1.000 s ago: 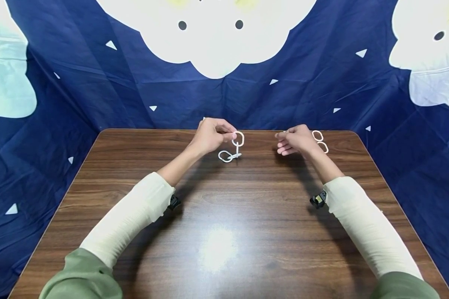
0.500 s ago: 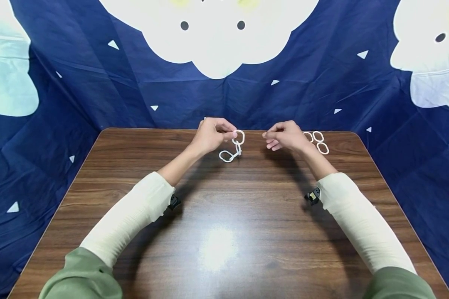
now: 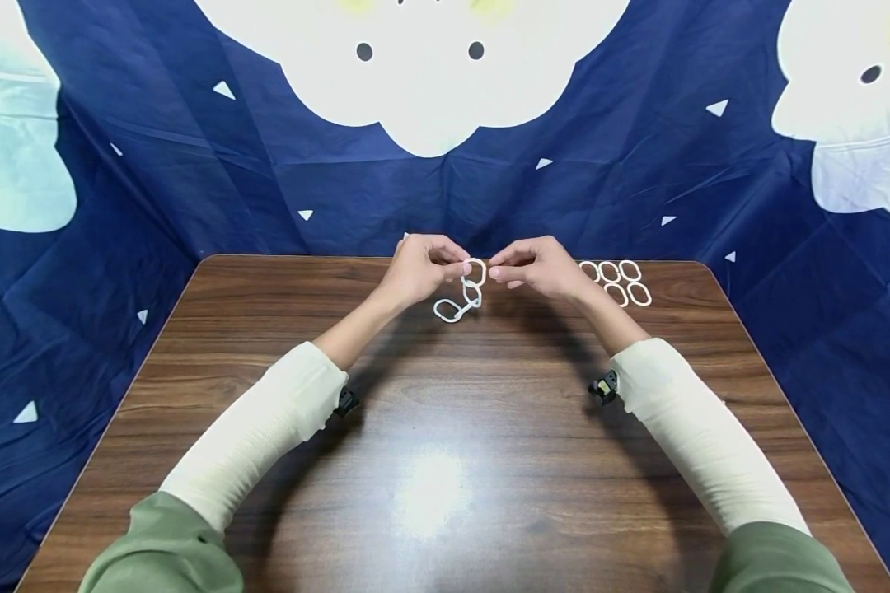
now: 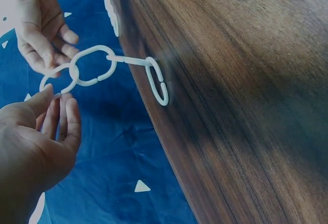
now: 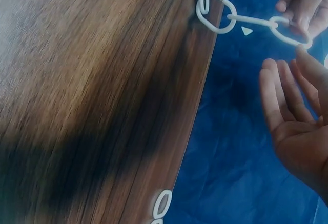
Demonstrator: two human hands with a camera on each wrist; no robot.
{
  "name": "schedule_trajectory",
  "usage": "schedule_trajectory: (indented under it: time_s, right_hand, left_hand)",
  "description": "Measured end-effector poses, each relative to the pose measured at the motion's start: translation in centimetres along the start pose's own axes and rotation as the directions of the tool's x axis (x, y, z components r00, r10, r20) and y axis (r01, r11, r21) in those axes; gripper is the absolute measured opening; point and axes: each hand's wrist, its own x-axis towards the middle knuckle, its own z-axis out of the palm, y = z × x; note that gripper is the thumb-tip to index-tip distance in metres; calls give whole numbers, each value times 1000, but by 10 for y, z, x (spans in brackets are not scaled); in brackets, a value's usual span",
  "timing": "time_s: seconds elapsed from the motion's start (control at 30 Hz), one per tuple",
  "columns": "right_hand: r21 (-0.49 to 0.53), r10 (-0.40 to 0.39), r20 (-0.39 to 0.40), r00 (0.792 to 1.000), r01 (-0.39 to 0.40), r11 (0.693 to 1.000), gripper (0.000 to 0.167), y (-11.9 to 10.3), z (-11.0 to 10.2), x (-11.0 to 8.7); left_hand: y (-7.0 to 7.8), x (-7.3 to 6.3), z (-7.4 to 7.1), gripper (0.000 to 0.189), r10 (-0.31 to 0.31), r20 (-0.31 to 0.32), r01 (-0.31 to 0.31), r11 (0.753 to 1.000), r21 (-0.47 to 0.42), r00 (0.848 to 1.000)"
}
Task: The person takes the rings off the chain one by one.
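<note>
A short chain of white oval plastic links [image 4: 136, 61] hangs from my left hand [image 3: 419, 268], whose thumb and fingers pinch the end link [image 3: 484, 273]. The lowest link [image 3: 445, 319] reaches down to the wooden tabletop near its far edge. My right hand [image 3: 541, 265] is just right of that end link, thumb and fingertips close to it. In the right wrist view the right hand's fingers [image 5: 279, 98] are extended and show nothing between them; its thumb tip overlaps the link's end there.
Several loose white links [image 3: 630, 262] lie in two rows at the tabletop's far right. Beyond the far edge of the wooden table [image 3: 445, 395] hangs a blue cloth [image 3: 386, 198] with white cloud shapes.
My right hand has moved left from beside the loose links to the held end link, uncovering more loose links. My left hand stays in place; the chain below it has turned slightly.
</note>
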Motion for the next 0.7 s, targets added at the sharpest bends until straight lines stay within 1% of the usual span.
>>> schedule_trajectory:
  time_s: [0.17,0.33,0.53,0.7]
  right_hand:
    - [-8,-45,-15,999,45,999,24,-2,5,3]
    - [6,-80,-26,996,80,997,23,-4,9,4]
    - [30,-92,-23,995,93,995,22,-4,11,5]
    - [33,-87,-22,996,88,996,24,-7,13,3]
  left_hand:
    - [0,0,1,10,10,-10,-10,1000,15,1000]
    - [2,0,1,10,10,-8,-10,1000,-2,1000]
    - [4,-1,1,11,9,-3,-9,1000,-11,1000]
    - [4,-2,1,12,1,-7,-1,1000,-12,1000]
